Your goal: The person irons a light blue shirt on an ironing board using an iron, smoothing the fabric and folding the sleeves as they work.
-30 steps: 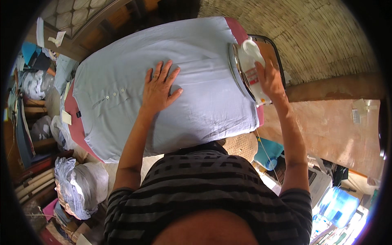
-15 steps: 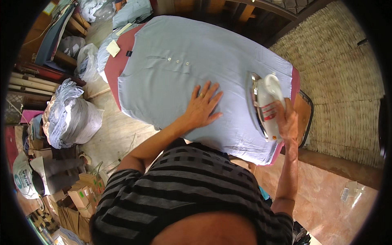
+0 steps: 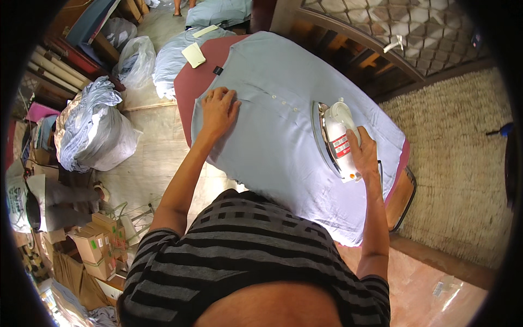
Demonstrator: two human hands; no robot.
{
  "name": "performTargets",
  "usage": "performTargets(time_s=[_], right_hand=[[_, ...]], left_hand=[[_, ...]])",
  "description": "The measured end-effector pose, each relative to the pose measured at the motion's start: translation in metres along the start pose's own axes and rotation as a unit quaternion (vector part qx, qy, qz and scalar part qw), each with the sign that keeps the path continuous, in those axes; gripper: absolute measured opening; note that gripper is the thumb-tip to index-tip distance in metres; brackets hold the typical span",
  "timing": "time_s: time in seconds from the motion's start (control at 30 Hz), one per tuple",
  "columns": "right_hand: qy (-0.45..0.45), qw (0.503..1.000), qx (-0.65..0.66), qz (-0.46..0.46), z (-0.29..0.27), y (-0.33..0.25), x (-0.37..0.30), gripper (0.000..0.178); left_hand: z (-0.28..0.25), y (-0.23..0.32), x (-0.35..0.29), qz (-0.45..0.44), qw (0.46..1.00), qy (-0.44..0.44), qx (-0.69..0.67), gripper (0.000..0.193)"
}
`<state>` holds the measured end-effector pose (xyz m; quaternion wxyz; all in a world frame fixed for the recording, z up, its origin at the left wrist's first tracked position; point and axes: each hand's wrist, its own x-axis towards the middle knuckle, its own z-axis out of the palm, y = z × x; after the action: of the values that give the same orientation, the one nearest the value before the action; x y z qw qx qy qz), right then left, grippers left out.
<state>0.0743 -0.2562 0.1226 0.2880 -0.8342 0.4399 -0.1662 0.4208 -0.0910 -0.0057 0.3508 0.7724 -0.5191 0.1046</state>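
Observation:
A light blue-grey shirt (image 3: 272, 147) with a short row of buttons and a dark neck label lies spread over a maroon-covered ironing board (image 3: 192, 87). My left hand (image 3: 219, 113) is at the shirt's left edge, below the label, its fingers bent and closed on the fabric. In my right hand (image 3: 364, 153) is a white steam iron (image 3: 339, 128) with a chrome rim and red markings, gripped by its handle. The iron rests on the right half of the shirt, tip pointing away from me, soleplate edge to the left. Its underside is hidden.
Pale cards (image 3: 193, 55) lie at the board's far left end. Bundles of blue clothes (image 3: 90, 128) and clear plastic bags (image 3: 136, 61) stand on the floor to the left, near cardboard boxes (image 3: 97, 245). A lattice door (image 3: 397, 32) is at the far right, beside a woven mat (image 3: 457, 163).
My left hand has gone from lying flat mid-shirt to the left edge, fingers now bent. The iron in my right hand has shifted left across the shirt. The view has turned.

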Motion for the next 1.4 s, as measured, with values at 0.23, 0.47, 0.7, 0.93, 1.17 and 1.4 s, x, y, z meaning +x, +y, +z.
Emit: performTargets(time_s=[0.23, 0.47, 0.7, 0.93, 1.17, 1.4], right_hand=[[-0.070, 0.980, -0.105, -0.152, 0.008, -0.066, 0.108, 0.041], [-0.178, 0.924, -0.127, -0.313, 0.069, -0.115, 0.201, 0.043], [-0.230, 0.933, -0.154, -0.229, 0.102, -0.124, 0.225, 0.051], [-0.216, 0.928, -0.134, -0.271, 0.100, -0.130, 0.232, 0.047], [-0.205, 0.915, -0.132, -0.321, 0.101, -0.119, 0.238, 0.050], [-0.138, 0.966, -0.094, -0.198, 0.039, -0.082, 0.177, 0.052]], left_hand=[[0.002, -0.011, 0.023, -0.010, 0.997, 0.014, -0.077, 0.025], [0.000, -0.020, 0.009, -0.026, 0.989, 0.003, -0.146, 0.028], [-0.001, -0.019, 0.011, -0.018, 0.988, 0.022, -0.153, 0.024], [0.000, -0.020, 0.017, -0.045, 0.986, 0.017, -0.158, 0.021], [-0.003, -0.015, 0.014, -0.025, 0.989, 0.033, -0.141, 0.018], [-0.001, -0.013, 0.008, 0.027, 0.990, 0.051, -0.128, 0.020]])
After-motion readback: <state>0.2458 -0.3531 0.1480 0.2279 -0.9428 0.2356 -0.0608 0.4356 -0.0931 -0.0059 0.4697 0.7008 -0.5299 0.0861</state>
